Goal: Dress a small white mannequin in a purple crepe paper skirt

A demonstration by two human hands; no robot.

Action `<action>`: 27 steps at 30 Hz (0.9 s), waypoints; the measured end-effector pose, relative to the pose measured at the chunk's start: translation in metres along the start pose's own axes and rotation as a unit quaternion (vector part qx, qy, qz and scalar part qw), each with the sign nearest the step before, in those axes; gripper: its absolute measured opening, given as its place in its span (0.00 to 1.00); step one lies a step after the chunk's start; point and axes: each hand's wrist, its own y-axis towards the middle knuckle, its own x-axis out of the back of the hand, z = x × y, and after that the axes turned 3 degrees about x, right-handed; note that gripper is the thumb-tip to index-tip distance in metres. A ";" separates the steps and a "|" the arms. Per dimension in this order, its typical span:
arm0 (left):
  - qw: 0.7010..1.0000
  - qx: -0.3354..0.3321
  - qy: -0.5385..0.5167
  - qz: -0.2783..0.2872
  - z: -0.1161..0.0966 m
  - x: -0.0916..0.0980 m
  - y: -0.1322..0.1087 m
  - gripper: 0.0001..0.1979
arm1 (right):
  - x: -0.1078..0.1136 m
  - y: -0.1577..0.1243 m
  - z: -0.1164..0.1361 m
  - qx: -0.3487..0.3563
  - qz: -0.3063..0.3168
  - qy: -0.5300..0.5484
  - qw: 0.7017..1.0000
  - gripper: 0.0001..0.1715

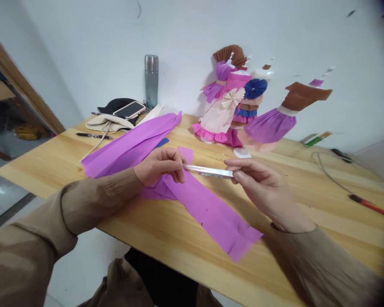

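My left hand (166, 165) and my right hand (264, 187) hold a thin, shiny, white-silver strip-like thing (208, 170) between them, one at each end. The fingers of both hands are closed in a pinch on it; its exact kind I cannot make out. Below it, a long strip of purple crepe paper (211, 217) lies slantwise on the wooden table (301, 264). A larger folded sheet of purple crepe paper (128, 149) rests beyond my left forearm, with a bit of blue paper (162, 143) showing at its edge.
Several dress forms in crepe paper (233, 98) stand against the wall, and another with a purple skirt (272, 123) is to their right. A thermos (151, 81), a phone (129, 109) on a bag and a pen (94, 135) sit at left. A glue gun's cable (329, 177) lies right.
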 end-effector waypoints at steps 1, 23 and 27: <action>1.000 -0.006 -0.002 -0.001 0.000 0.000 0.000 0.13 | 0.000 0.000 0.002 0.002 -0.002 -0.012 1.000 0.15; 0.993 0.050 -0.086 0.057 0.008 -0.008 -0.003 0.19 | -0.034 -0.002 0.014 0.016 -0.032 0.243 0.969 0.09; 0.996 -0.032 -0.078 -0.014 -0.007 0.006 0.001 0.17 | -0.022 0.005 0.010 0.002 -0.023 0.186 0.982 0.18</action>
